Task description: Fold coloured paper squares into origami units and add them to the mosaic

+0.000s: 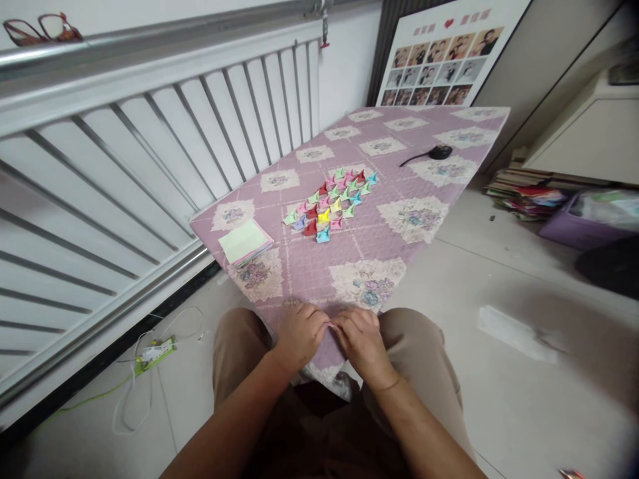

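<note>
Close to the table's near corner, my left hand (pixel 303 332) and my right hand (pixel 360 339) meet with fingertips pinched together. Between them shows a sliver of pink paper (pixel 330 324), mostly covered by my fingers, so its folded shape cannot be made out. Beyond my hands, several small folded paper pieces (pixel 324 216) in red, pink, green, yellow and blue stand in slanting rows on the table. To their left lies a stack of coloured paper sheets (pixel 244 241) with a pale green one on top.
A purple floral cloth covers the table (pixel 309 266). A black object with a short cable (pixel 440 152) lies toward its far right. A white radiator (pixel 150 153) runs along the left. On the floor are a power strip (pixel 156 354) and a purple box (pixel 564 223).
</note>
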Action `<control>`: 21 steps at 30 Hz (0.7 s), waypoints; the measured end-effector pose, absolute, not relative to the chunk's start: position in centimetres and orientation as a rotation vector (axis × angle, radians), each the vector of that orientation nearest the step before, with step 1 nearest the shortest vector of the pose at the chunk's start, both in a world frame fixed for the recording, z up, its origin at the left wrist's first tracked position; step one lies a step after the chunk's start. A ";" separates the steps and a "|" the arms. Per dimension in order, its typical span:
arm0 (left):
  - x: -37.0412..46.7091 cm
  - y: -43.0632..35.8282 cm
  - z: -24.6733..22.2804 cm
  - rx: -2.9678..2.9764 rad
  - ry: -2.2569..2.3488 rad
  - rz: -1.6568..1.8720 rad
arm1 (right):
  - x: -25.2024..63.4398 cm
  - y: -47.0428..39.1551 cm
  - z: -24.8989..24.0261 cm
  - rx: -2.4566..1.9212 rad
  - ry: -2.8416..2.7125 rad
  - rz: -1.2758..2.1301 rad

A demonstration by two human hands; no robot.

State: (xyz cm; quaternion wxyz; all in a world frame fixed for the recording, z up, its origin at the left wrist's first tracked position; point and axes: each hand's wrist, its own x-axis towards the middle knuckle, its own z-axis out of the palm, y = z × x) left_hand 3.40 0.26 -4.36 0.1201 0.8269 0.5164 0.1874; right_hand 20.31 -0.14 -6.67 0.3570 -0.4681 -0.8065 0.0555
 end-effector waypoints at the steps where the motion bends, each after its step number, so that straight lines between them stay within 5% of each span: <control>1: 3.4 0.2 -4.6 2.484 1.524 0.537 | 20.3 -0.1 -6.6 -1.195 -2.104 0.114; 12: 3.0 -1.7 -6.1 2.610 1.571 0.324 | 20.7 -1.0 -7.5 -1.167 -2.258 0.207; 21: 2.9 -2.9 -5.6 2.257 1.692 0.497 | 21.1 -0.7 -7.8 -1.161 -2.156 0.404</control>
